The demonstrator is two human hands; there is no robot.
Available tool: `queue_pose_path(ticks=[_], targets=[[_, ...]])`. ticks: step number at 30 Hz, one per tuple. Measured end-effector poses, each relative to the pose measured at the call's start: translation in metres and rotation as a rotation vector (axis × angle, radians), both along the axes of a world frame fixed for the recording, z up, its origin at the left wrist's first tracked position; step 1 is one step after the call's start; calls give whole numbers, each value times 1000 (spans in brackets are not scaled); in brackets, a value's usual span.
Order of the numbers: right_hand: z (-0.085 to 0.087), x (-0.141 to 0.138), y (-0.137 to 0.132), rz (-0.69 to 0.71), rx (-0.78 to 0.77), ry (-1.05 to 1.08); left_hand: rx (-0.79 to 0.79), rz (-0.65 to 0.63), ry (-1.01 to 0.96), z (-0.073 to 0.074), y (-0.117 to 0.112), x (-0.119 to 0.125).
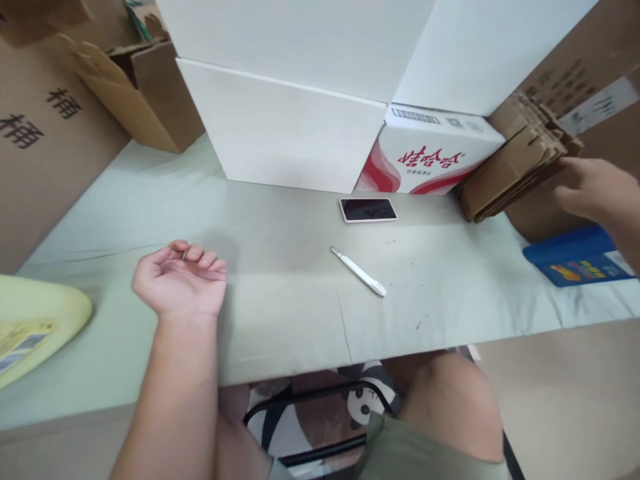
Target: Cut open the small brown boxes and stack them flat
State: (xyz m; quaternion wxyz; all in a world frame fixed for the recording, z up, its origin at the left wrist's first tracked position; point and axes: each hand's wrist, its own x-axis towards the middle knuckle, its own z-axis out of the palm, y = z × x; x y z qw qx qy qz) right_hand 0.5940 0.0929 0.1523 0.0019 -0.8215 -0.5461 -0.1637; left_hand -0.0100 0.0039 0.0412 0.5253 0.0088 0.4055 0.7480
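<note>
My left hand [181, 277] rests palm up on the pale green cloth of the table [280, 293]. Its fingers curl loosely over an empty palm, and a thin band shows at one finger. At the right, my right hand [595, 190] reaches to a stack of folded brown cardboard boxes [510, 167]. Its index fingertip is at the stack's edge, with the thumb apart below; I cannot tell whether it touches. Between the hands lie a slim white knife-like tool [357, 272] with a metal tip and a phone [369, 209] with a dark screen.
White boards [295, 127] stand at the back beside a white and red carton [430, 150]. An open brown box [145, 100] sits back left. A yellow-green bottle [40, 320] lies front left, and a blue packet [580, 257] lies right. Large cartons flank both sides.
</note>
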Motion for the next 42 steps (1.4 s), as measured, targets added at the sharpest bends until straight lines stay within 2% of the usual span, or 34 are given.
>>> queue_pose_path(ticks=[3, 6, 9, 12, 15, 19, 21, 23, 26, 29, 32, 34, 37, 39, 42], targets=[[20, -66, 5, 96, 84, -46, 38, 8, -41, 4, -9, -10], [22, -147, 16, 336, 212, -55, 52, -7, -75, 5, -16, -21], [7, -235, 29, 682, 177, 75, 75, -27, -71, 2, -22, -31], [-18, -330, 41, 1090, 61, 209, 83, -21, -73, 2, -23, -38], [-44, -424, 52, 1357, -39, 272, 68, -20, -125, 3, -22, -40], [-72, -530, 70, 1454, -134, 375, 74, -35, -166, 2, -19, -40], [-80, -573, 85, 1441, -158, 422, 70, -45, -177, 0, -18, -40], [-80, -609, 102, 1376, -153, 436, 67, -62, -191, -4, -18, -41], [-66, -650, 134, 1240, -91, 398, 61, -79, -220, -10, -18, -40], [-51, -676, 172, 1197, -59, 399, 62, -88, -251, -15, -15, -39], [-50, -689, 206, 1169, -101, 397, 63, -122, -249, -18, -11, -38], [-54, -692, 217, 1191, -101, 404, 61, -126, -248, -20, -9, -37], [-60, -687, 215, 1181, -92, 343, 71, -121, -248, -20, -7, -37], [-59, -680, 205, 1177, -90, 274, 85, -115, -226, -20, -7, -38], [-55, -666, 181, 1247, -28, 257, 92, -52, -137, -20, -7, -43]])
